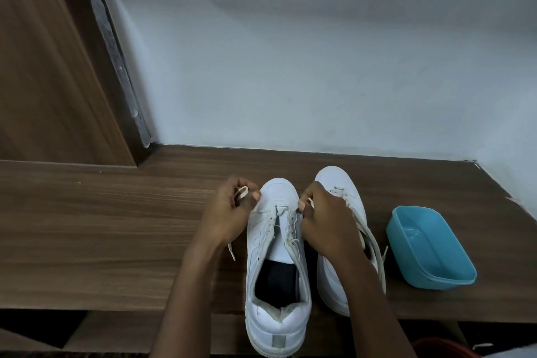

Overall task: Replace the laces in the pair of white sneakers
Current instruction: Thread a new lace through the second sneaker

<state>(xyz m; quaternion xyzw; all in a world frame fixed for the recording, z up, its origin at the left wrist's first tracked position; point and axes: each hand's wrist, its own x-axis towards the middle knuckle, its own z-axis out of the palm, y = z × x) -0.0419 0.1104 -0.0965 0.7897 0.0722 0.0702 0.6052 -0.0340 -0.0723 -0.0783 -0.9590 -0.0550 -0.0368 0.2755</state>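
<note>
Two white sneakers stand side by side on the wooden table (101,227), toes pointing away from you toward the pale wall (319,52). The left sneaker (276,267) sits nearer, its heel hanging over the table's near edge, its dark insole showing through the open collar. The right sneaker (343,197) sits a little farther back and is partly hidden by your right forearm.

Your left hand (229,212) is closed around one end of a white lace (241,192), pinching it up beside the left side of the left sneaker's toe; a loose tail of that lace dangles below your wrist onto the table. Your right hand (322,218) is closed on the other end, gripped between thumb and fingers in the gap between the two shoes. The lace runs across only the farthest eyelets of the left sneaker; the eyelets nearer you are bare, and the tongue shows between them.

A blue plastic tub (430,250) stands to the right of the right sneaker, just beside it. A brown wooden panel (49,67) rises at the far left.
</note>
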